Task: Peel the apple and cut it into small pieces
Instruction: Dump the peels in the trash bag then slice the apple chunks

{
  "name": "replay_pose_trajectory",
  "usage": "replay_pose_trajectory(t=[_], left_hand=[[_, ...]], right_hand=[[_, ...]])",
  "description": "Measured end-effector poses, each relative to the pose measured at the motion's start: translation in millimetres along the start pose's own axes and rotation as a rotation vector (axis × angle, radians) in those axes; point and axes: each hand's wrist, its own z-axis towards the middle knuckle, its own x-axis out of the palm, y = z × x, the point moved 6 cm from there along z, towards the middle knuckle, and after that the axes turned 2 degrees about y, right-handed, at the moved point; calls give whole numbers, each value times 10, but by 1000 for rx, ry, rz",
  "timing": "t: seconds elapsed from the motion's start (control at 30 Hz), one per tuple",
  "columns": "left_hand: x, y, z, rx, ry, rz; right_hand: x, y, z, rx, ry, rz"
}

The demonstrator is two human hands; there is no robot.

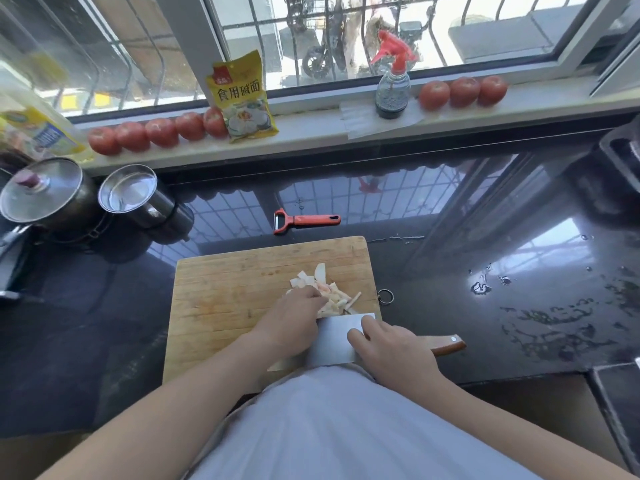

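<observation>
On board [221, 299], apple pieces [329, 292], cleaver [341, 337], seemingly gripped, right hand [391, 348]

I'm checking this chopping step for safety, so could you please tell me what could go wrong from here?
1. The left hand rests on the apple pieces right against the cleaver, so its fingers could be nicked.
2. The right hand seems to lie on the blade rather than round the handle, so control may be poor.
3. The pieces lie near the board's right edge and could fall onto the wet counter.
</observation>
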Motion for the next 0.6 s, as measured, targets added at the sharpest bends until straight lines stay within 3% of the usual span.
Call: replay_pose_trajectory(t=[0.13,0.27,0.37,0.43,0.53,0.6], left_hand=[[-300,367,-180,-391,-267,-574],[-306,927,-739,-718,-567,-917],[-5,1148,-1120,-935,-548,-1088],[204,988,-1208,-921,-429,-1266],[290,343,-1157,-674,-223,-1575],[288,127,-1098,-567,-191,-1649]], right_hand=[[147,-122,-159,160,156,245],[134,-225,-254,341,104,489],[3,-129,-171,372,52,568],[-53,25,-61,340,53,612],[-17,429,146,231,98,645],[48,762,303,196,142,640]])
